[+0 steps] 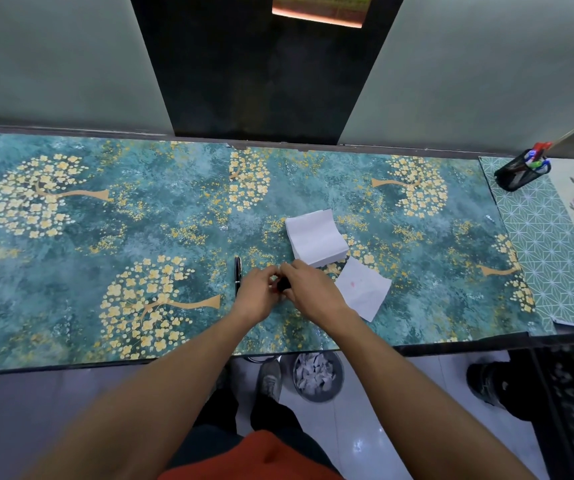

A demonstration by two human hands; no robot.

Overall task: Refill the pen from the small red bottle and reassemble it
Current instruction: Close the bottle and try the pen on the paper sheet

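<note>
At desk centre | left hand (256, 292) and right hand (308, 289) both pinch 1 small dark object (282, 285), likely the bottle | pen (237, 273) lies just left | risk: twisting could spill ink onto the desk (70, 306).

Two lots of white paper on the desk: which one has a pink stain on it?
The loose single sheet, lying right of the right hand. It shows a faint pink mark near its middle. The stack of sheets farther back looks clean white.

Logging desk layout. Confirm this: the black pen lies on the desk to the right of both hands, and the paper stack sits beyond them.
Not quite. The head view shows the black pen lying left of both hands, beside the left hand. The paper stack does sit beyond them.
</note>
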